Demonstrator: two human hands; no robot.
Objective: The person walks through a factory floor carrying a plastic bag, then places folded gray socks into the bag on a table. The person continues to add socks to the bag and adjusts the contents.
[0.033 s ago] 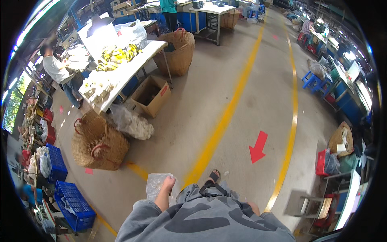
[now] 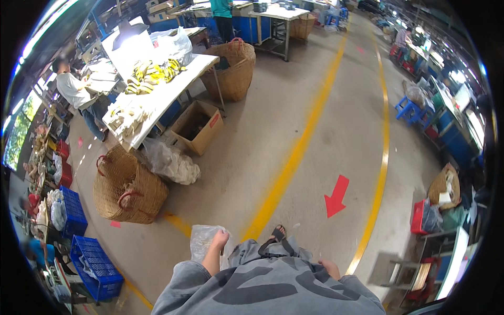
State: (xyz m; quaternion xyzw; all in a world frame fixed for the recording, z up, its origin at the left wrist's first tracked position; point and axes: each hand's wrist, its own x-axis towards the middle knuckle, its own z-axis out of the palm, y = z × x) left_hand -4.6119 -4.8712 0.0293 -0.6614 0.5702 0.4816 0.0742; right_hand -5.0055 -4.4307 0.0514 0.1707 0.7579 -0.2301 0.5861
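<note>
My left hand (image 2: 220, 241) is closed on the top of a clear plastic bag (image 2: 202, 242), which hangs in front of my left side. What the bag holds, if anything, I cannot make out. My right hand (image 2: 330, 269) hangs low by my right hip, partly behind my grey shirt (image 2: 262, 291). Its fingers are too hidden to show whether they are open or closed, and nothing is visible in it.
Ahead on the left, a wicker basket (image 2: 128, 189) with red handles stands by a stuffed plastic bag (image 2: 173, 164), a cardboard box (image 2: 210, 134) and a white table (image 2: 157, 107). Blue crates (image 2: 102, 273) are at far left. Yellow lines (image 2: 310, 131) and a red arrow (image 2: 337, 195) mark the floor.
More of my right hand shows beside my hip. My sandalled foot has shifted slightly. My left hand keeps its hold on the plastic bag.
</note>
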